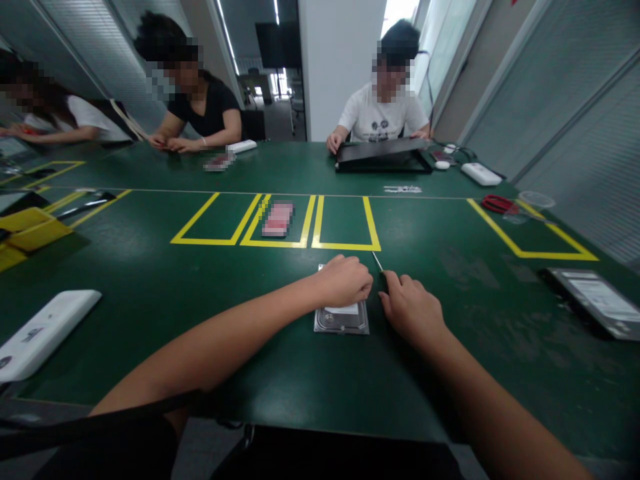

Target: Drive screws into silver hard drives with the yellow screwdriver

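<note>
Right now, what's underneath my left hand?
A silver hard drive lies beneath your left hand; its near end, a strip of white label and the far-left corner show. Your hand covers its middle, so I can't see that.

The silver rectangular metal hard drive [343,325] lay flat on the dark green table [280,380]. The bare left hand [345,281], fingers curled, covered the drive's upper part; its grip was hidden. Just right of the drive, the bare right hand [411,303] held a slim tool with a thin metal shaft [377,261], tip directed forward. Beyond the drive, a yellow tape outline [274,245] enclosed a pink rectangular phone-like object [278,221]. Well right of the drive lay a black-and-silver hard drive with a white label [595,300]; well left, a white oblong plastic device [50,333]. Farthest beyond the drive, a white-shirted co-worker [383,117] held a black flat panel [385,151].
</note>
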A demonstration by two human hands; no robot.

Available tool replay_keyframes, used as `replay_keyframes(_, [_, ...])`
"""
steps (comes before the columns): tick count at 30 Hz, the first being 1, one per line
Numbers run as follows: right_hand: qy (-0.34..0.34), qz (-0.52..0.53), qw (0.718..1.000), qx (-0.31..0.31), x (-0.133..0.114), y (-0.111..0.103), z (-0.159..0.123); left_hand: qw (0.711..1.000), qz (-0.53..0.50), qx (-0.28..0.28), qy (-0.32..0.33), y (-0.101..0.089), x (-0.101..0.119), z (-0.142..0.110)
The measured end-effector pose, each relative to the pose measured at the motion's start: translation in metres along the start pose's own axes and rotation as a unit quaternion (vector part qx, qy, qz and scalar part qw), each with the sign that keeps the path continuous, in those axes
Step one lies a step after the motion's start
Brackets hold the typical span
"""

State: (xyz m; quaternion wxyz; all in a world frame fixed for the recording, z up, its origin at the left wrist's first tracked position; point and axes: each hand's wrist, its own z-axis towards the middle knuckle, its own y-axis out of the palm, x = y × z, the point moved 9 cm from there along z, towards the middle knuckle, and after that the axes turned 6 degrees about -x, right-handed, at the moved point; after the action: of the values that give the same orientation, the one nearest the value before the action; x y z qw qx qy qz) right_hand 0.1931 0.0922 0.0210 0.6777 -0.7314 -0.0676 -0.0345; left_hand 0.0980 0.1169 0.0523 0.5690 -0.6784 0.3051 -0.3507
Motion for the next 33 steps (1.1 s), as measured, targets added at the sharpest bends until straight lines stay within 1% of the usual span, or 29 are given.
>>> replay_keyframes(5, [-0.003,0.001,1.000,0.000,-0.001,0.000,-0.001,1.000,-0.015,0.020,-0.014,-0.002,-0.003,0.000])
replay_keyframes(9, [-0.002,0.003,1.000,0.019,0.001,-0.001,0.000,0.999,-0.034,0.031,-0.022,-0.001,-0.006,-0.007])
replay_keyframes(13, [0.029,0.001,0.999,0.046,0.008,-0.012,-0.001,0.996,-0.041,0.072,-0.032,-0.003,-0.005,-0.027])
replay_keyframes(16, [0.049,0.006,0.996,0.078,0.014,-0.023,-0.003,0.992,-0.014,0.105,-0.075,-0.003,-0.002,-0.049])
replay_keyframes(18, [0.055,0.016,0.992,0.110,0.018,-0.031,-0.005,0.989,0.001,0.114,-0.100,0.000,0.003,-0.062])
replay_keyframes(21, [0.057,0.045,0.982,0.172,0.028,-0.043,-0.009,0.988,-0.005,0.107,-0.112,0.008,0.016,-0.076])
replay_keyframes(24, [0.047,0.114,0.960,0.250,0.045,-0.056,-0.014,0.990,-0.003,0.096,-0.108,0.014,0.031,-0.083])
replay_keyframes(26, [0.024,0.180,0.935,0.304,0.056,-0.066,-0.017,0.990,0.006,0.092,-0.109,0.018,0.039,-0.085])
replay_keyframes(28, [-0.001,0.249,0.905,0.345,0.066,-0.073,-0.020,0.989,0.021,0.093,-0.115,0.021,0.044,-0.085])
replay_keyframes(30, [-0.011,0.316,0.874,0.368,0.076,-0.077,-0.022,0.987,0.032,0.097,-0.122,0.024,0.045,-0.085])
replay_keyframes(33, [-0.014,0.433,0.821,0.371,0.086,-0.075,-0.020,0.984,0.047,0.109,-0.130,0.029,0.045,-0.085])
